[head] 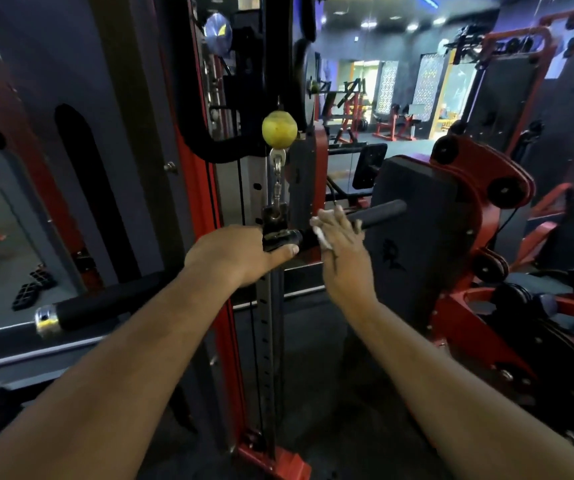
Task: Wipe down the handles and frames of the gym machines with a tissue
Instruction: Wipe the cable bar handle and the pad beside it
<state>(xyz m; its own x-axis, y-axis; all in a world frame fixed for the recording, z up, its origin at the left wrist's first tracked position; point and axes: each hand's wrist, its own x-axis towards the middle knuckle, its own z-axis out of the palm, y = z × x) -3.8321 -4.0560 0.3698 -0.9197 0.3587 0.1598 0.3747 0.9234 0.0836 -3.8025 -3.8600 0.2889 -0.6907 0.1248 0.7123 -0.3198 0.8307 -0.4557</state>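
Nearest the camera, two bare forearms are reaching forward toward a cable machine. At far left, the steel-capped end of the bar [81,315] is pointing back toward the viewer, its black foam sleeve untouched by either hand. The left hand [240,254] is closing around the bar's centre, just below the swivel clamp [275,226], thumb lying along the underside; this grip is snug and is steadying the bar. Above the clamp, a clip and a yellow ball [279,129] are hanging from the cable in front of the red upright [216,216].

The right hand [342,251] is pressing a white tissue [323,237] against the right-hand foam sleeve, fingers only partly curled, so this grip is loose and half open over the tissue.

Judgement: the tissue is light, soft and likely to tear or bunch, so it is best kept flat under the palm. The bar is stiff and probably heavy, but it is hanging and free to swing; the centre hold looks sensible. The dark pad [417,230] is standing just beyond.
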